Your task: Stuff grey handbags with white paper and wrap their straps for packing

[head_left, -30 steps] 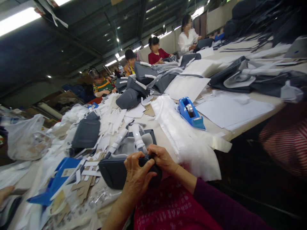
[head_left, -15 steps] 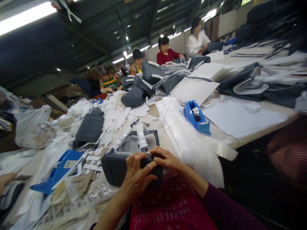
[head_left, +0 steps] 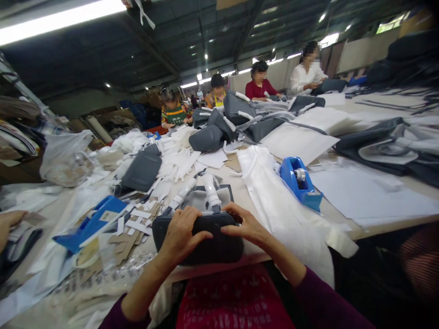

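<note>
A dark grey handbag (head_left: 206, 240) stands on the table edge right in front of me, its handles (head_left: 211, 191) wrapped in white and clear covering. My left hand (head_left: 183, 233) is closed over the top edge of its front panel, thumb lying on the front and fingers over the rim. At the right end of the same rim, my right hand (head_left: 245, 224) grips the bag with thumb in front and fingers behind. Pale grey lining shows between the handles. White padding sheet (head_left: 270, 196) lies just beyond my right hand.
A blue tape dispenser (head_left: 302, 183) stands at right, another blue dispenser (head_left: 92, 224) at left beside cardboard strips (head_left: 135, 233). More grey bags (head_left: 142, 169) and a heap of bags (head_left: 219, 130) lie farther back. Several people sit across the table; another person's hand (head_left: 12, 219) shows at far left.
My hands have moved apart along the bag's rim; before, they were close together at its right corner. The bag's front now faces me more squarely. The view has shifted left.
</note>
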Tool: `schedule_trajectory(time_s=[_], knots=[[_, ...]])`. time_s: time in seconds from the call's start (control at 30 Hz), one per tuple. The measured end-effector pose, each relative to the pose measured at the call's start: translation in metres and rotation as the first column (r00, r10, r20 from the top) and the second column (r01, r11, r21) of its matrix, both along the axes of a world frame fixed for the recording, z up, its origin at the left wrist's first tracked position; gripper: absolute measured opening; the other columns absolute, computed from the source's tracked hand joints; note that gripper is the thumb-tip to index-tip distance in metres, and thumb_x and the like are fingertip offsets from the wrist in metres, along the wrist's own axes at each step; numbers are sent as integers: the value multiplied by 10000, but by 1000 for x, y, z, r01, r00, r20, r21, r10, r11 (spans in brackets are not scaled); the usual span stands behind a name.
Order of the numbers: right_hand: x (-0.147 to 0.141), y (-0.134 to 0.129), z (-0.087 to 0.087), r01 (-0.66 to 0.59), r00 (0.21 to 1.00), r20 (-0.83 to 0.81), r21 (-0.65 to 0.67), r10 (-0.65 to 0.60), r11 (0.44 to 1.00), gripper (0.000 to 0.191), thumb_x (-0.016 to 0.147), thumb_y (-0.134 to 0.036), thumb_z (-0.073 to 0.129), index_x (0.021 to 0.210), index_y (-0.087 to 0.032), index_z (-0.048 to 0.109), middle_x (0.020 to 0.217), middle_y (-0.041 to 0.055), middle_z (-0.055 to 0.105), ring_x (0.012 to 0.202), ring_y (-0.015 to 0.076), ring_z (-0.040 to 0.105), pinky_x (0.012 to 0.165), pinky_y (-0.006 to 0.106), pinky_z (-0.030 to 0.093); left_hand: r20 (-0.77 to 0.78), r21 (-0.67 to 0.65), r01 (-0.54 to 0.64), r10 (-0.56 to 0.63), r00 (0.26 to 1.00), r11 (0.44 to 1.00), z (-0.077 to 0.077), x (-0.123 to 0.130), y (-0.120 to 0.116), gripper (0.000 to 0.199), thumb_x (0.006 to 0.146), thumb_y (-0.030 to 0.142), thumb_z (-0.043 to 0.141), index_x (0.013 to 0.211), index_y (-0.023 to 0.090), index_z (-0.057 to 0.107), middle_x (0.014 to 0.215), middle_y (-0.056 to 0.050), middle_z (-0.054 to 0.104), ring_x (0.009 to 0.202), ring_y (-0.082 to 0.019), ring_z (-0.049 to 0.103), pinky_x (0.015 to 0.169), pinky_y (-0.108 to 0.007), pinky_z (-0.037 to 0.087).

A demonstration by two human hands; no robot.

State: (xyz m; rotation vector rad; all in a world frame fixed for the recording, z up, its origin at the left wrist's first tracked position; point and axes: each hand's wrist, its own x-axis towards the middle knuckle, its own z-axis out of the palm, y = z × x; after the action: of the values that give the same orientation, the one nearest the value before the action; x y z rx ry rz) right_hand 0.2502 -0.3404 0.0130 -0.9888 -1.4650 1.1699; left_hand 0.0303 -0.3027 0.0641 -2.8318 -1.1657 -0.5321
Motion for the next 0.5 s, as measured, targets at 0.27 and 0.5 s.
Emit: schedule_trajectory(time_s=[0.27,0.5], knots=[[10,15,-1,-51,996,-74,-103,43,993,333,688,-322,723,967,-199,587,792,-55,527,717,110,474,645,225,357,-11,-69,26,-26,1000,997,12,22,10,566,728,385,737,1216,207,513,1177,-85,598,1092,-307,514,922,-461,386],[12,17,-5,-16,997,-75,-9,15,1000,276,723,-268,701,978,-203,620,865,-39,551,771,119,511,689,237,403,-132,-443,93,-168,977,891,20,46,27,697,745,337,714,1379,258,435,1341,-63,574,1189,-273,551,997,-407,429]])
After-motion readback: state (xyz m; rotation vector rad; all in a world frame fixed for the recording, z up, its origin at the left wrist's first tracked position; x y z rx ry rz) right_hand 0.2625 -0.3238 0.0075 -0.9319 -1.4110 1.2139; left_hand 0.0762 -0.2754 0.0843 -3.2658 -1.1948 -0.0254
